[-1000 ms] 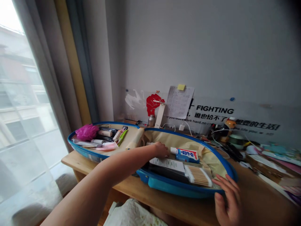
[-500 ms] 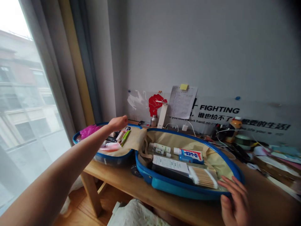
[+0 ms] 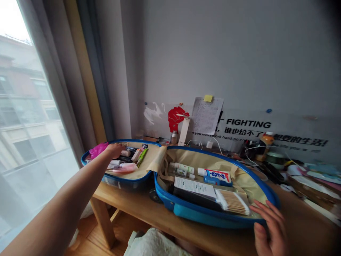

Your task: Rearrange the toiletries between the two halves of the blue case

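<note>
A blue suitcase lies open with both halves spread on the wooden table. My left hand reaches into its left half, between a magenta cloth and several small tubes and cosmetics; its fingers are too hidden to tell what they touch. A green tube and a pink pouch lie close by. At the near right rim rests my right hand, open with fingers apart. Beside it, in the right half, are a pack of cotton swabs, a white-and-black box, a toothpaste tube and small bottles.
Behind the suitcase stand a white lamp and a small metal bottle near the wall. Clutter with an orange bottle and a green jar fills the table's right. Curtains hang at left.
My left hand, closed above the back of the left half before, has moved left and down among the items there. My right hand stays at the rim.
</note>
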A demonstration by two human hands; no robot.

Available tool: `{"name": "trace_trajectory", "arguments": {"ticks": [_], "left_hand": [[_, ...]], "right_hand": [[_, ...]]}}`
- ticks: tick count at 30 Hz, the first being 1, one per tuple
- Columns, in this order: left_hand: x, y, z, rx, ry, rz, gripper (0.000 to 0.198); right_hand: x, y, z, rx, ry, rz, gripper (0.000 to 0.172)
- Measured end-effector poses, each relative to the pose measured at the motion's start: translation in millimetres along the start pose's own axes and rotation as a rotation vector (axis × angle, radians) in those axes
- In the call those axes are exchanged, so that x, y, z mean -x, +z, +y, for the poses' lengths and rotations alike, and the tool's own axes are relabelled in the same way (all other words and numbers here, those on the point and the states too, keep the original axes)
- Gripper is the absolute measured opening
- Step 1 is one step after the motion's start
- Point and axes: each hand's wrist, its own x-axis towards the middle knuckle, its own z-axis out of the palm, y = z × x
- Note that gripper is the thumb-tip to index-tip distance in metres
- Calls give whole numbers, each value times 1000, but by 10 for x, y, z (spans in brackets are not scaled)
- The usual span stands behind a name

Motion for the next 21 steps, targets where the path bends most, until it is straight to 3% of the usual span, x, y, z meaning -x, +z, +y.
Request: {"name": "trace_trajectory", "arguments": {"ticks": [12, 17, 21], "left_hand": [[-59, 78, 61, -75, 45, -4, 35], [66, -79, 105, -39, 23, 59, 30], [128, -375, 207, 31, 20, 157, 36]], "right_hand": [[6, 8, -12, -17, 25, 16, 35], [-27, 13, -39, -2, 20, 25, 34], [-41, 8, -60, -9, 20, 37, 33]]}}
